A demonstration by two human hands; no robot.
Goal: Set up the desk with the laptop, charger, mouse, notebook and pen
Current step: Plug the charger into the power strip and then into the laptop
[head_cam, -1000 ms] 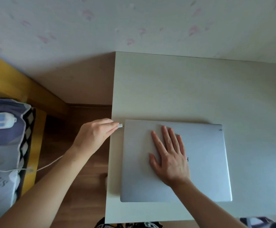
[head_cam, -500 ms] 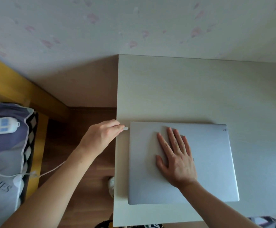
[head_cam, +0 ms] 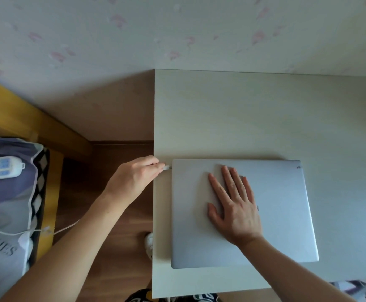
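My left hand (head_cam: 137,178) pinches charger plug (head_cam: 166,167) at closed laptop's (head_cam: 282,214) left edge. My right hand (head_cam: 235,207) open, flat on lid. Laptop on desk (head_cam: 243,116).

Your right hand (head_cam: 234,205) lies flat, fingers spread, on the closed silver laptop (head_cam: 286,214), which sits near the left edge of the pale desk (head_cam: 243,116). Your left hand (head_cam: 134,179) pinches the white charger plug (head_cam: 166,167) right at the laptop's far-left corner; can't tell if it's seated. White cable (head_cam: 64,228) runs over the wood floor to the bed w/ a power strip (head_cam: 1,167) on the pillow.
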